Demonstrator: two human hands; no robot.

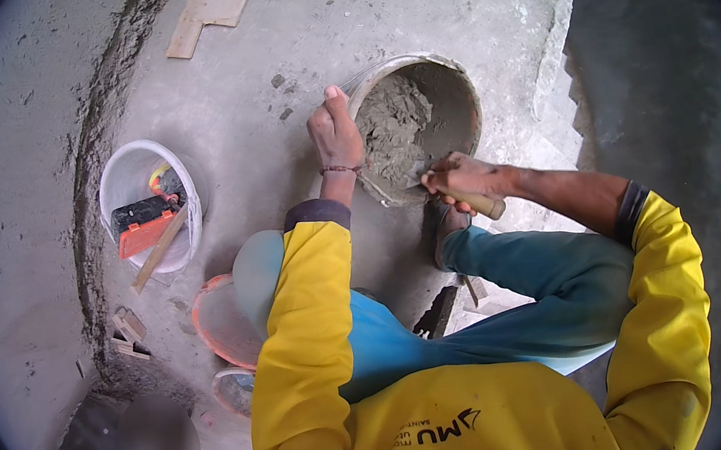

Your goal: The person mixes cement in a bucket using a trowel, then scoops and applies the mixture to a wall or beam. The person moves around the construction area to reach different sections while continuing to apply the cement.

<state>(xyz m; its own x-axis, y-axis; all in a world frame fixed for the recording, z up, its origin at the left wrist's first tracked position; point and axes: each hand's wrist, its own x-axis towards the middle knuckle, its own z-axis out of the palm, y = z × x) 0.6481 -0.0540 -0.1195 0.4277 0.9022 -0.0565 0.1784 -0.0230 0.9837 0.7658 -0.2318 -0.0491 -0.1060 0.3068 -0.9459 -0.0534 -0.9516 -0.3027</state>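
A round bucket (474, 108) tilts on the concrete floor in front of me, with wet grey mortar (393, 126) heaped along its left side. My left hand (336, 133) is closed on the bucket's left edge, thumb pointing up; whether it grips the rim or the thin wire handle I cannot tell. At the near edge of the bucket, my right hand (466, 180) grips a trowel by its wooden handle (491, 206). Only a small part of the trowel's metal blade (415, 173) shows, against the mortar.
To the left, a white bucket (128, 153) holds an orange-and-black tool (144, 224) and a wooden stick (161, 248). An orange-rimmed container (220, 328) stands by my left knee. Wood pieces (212, 9) lie beyond. The slab's rough edge (558, 39) drops off at right.
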